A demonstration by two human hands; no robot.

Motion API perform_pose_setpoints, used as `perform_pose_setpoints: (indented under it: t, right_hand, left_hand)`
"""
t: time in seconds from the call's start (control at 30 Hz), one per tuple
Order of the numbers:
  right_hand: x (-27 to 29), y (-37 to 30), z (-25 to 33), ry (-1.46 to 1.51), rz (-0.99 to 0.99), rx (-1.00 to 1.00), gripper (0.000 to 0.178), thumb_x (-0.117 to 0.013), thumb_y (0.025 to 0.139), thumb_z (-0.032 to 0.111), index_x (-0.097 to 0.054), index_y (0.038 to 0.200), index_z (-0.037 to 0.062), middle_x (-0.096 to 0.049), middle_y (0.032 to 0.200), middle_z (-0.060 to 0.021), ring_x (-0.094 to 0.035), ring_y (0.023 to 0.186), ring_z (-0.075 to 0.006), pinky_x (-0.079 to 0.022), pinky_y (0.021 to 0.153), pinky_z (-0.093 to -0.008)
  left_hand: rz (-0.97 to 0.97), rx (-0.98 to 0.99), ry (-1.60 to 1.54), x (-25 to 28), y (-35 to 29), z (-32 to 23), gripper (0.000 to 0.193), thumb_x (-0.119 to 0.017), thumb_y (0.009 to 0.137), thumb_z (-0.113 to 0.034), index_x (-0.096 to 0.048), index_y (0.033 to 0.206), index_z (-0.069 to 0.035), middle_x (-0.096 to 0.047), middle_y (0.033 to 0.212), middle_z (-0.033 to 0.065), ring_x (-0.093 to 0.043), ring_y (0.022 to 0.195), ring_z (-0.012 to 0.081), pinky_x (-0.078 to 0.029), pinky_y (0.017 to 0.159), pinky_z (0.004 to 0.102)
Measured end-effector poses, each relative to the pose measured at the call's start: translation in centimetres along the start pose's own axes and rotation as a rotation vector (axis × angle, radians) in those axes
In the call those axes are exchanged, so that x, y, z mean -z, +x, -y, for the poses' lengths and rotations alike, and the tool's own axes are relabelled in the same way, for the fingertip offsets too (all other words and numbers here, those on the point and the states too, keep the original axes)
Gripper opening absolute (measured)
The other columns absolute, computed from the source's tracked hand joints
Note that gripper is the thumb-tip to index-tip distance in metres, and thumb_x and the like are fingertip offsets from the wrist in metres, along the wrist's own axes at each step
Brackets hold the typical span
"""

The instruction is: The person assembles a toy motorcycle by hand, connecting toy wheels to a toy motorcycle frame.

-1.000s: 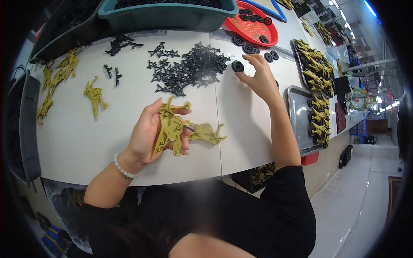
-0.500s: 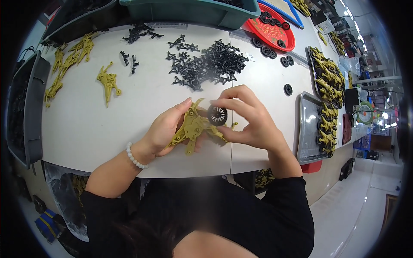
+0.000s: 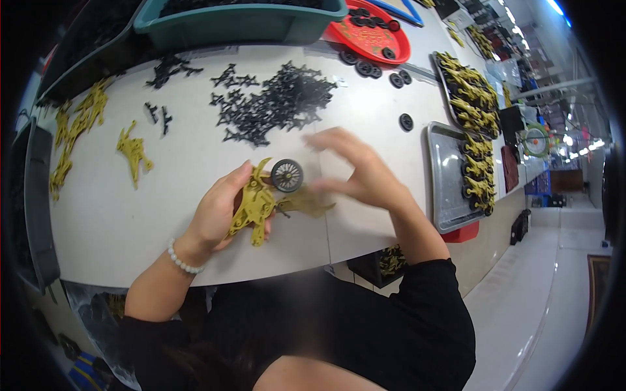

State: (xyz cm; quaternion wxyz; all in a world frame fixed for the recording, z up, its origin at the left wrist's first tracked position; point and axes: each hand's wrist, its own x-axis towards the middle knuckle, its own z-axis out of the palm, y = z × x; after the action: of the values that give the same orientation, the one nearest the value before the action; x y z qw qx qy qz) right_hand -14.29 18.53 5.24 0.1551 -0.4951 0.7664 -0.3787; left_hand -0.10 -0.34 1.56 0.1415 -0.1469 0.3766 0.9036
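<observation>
My left hand (image 3: 215, 212) is wrapped round a yellow plastic toy frame (image 3: 254, 205), which looks like part of a toy motorcycle. A black spoked wheel (image 3: 287, 176) sits at the frame's upper right. Below the wheel, a blurred yellow piece (image 3: 306, 201) reaches out to the right; whether it is joined to the frame I cannot tell. My right hand (image 3: 358, 169) is just right of the wheel, its fingers apart and smeared a little by motion. Nothing shows between its thumb and fingers.
Beyond my hands lies a heap of small black parts (image 3: 280, 101). More yellow frames (image 3: 134, 153) lie at the left. Loose black wheels (image 3: 406, 122) lie near a red tray (image 3: 398, 49). Metal trays (image 3: 447, 218) with yellow assemblies stand at the right. A green bin (image 3: 241, 29) stands at the back.
My right hand has come off the wheel and opened. The wheel now stays at the yellow frame in my left hand. The whole scene has shifted left in the view.
</observation>
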Motion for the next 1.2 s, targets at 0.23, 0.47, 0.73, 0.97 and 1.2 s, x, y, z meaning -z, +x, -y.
perform_pose_setpoints:
  t: [0.23, 0.47, 0.73, 0.97, 1.2]
  right_hand:
    - [8.2, -4.0, -11.7, -0.807, -0.409, -0.486, 0.04, -0.066, 0.07, 0.013, -0.058, 0.107, 0.0008, -0.056, 0.106, -0.0203, -0.052, 0.099, -0.0345, -0.043, 0.086, -0.0396]
    - [3.7, -1.7, -5.2, -0.215, -0.333, -0.162, 0.038, -0.064, 0.068, 0.004, -0.059, 0.105, 0.0033, -0.06, 0.1, -0.0082, -0.058, 0.093, -0.0206, -0.045, 0.076, -0.0303]
    - [-3.6, 1.3, 5.9, -0.083, 0.126, 0.446, 0.047, -0.074, 0.054, 0.004, -0.062, 0.099, 0.0053, -0.056, 0.095, -0.0077, -0.053, 0.085, -0.0249, -0.044, 0.075, -0.035]
    - [-5.1, 1.7, 5.3, -0.115, 0.17, 0.468, 0.045, -0.076, 0.056, 0.01, -0.063, 0.098, 0.0046, -0.056, 0.095, -0.0062, -0.052, 0.085, -0.0252, -0.042, 0.076, -0.0357]
    - [-5.8, 1.2, 5.3, -0.17, 0.158, 0.466, 0.044, -0.076, 0.058, 0.013, -0.063, 0.099, 0.0044, -0.056, 0.096, -0.0056, -0.051, 0.086, -0.0247, -0.042, 0.076, -0.0352]
  left_hand:
    - [-0.014, 0.027, -0.053, -0.3, -0.2, -0.2, 0.041, -0.026, 0.097, -0.038, -0.05, 0.097, -0.004, -0.059, 0.075, 0.0115, -0.059, 0.054, 0.023, -0.051, 0.047, 0.034]
    - [-0.117, 0.012, -0.002, -0.2, 0.2, -0.6, 0.043, -0.028, 0.096, -0.042, -0.052, 0.099, -0.006, -0.06, 0.076, 0.0085, -0.06, 0.061, 0.0176, -0.05, 0.056, 0.0282]
    - [-0.099, -0.11, -0.163, 0.7, 0.6, 0.2, 0.041, -0.028, 0.097, -0.037, -0.051, 0.103, -0.004, -0.059, 0.092, 0.007, -0.059, 0.079, 0.0138, -0.049, 0.071, 0.0281]
    - [-0.109, -0.101, -0.186, 0.8, 0.2, 0.1, 0.039, -0.029, 0.097, -0.034, -0.051, 0.105, -0.003, -0.059, 0.095, 0.0077, -0.058, 0.082, 0.0132, -0.048, 0.074, 0.0269]
    - [-0.146, -0.066, -0.167, 0.6, 0.3, 0.0, 0.038, -0.031, 0.097, -0.034, -0.051, 0.105, -0.003, -0.059, 0.093, 0.0073, -0.058, 0.08, 0.0126, -0.047, 0.07, 0.0259]
